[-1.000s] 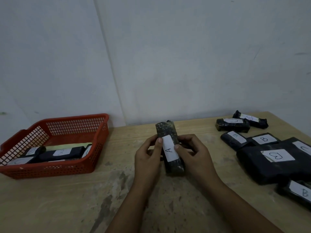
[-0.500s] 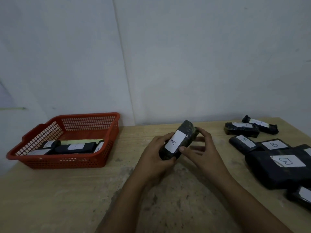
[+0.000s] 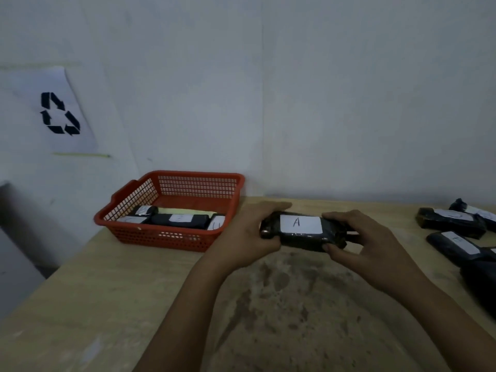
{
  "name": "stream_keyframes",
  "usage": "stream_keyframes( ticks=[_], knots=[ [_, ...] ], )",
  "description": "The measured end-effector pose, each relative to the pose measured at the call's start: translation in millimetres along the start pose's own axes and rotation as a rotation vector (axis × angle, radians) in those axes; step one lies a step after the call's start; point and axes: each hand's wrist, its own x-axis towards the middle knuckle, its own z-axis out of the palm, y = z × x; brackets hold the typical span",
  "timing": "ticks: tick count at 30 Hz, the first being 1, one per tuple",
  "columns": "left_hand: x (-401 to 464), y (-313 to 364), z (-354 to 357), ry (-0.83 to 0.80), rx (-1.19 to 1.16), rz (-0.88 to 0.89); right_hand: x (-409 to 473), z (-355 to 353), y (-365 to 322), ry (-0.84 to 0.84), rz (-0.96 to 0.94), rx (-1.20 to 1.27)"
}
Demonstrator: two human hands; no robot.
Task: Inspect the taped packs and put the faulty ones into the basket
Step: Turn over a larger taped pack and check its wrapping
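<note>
**Pack A held crosswise, basket to the left**

Both hands grip the black taped pack (image 3: 300, 232) marked A above the surface (image 3: 80, 304): the left hand (image 3: 247, 237) curls round its left end, the right hand (image 3: 359, 245) pinches its right end. Its long axis runs left to right. The red basket (image 3: 171, 237) lies just left of the left hand, the nearer one. The pack's underside and ends are hidden; any fault is unreadable. More packs (image 3: 451, 221) are cut off at right.

Right-edge packs (image 3: 483, 280) cut off, labels unreadable
</note>
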Motion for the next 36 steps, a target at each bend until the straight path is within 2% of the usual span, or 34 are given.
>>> stream_keyframes(
  ticks=[6,12,16,23,36],
  knots=[
    [-27,-37,-60,0.301,0.094,-0.021,45,34,-49,0.023,-0.067,0.095],
    [-62,-110,-111,0.591,0.273,-0.237,101,90,-94,-0.029,-0.131,0.094],
    [-78,-153,-116,0.579,0.39,-0.38,139,132,-113,-0.125,-0.101,0.061],
    [-82,-168,-95,0.699,0.426,-0.315,186,186,-122,-0.234,-0.011,0.102],
    [-83,-183,-89,0.794,0.437,-0.324,241,241,-107,-0.256,0.053,-0.129]
  ],
)
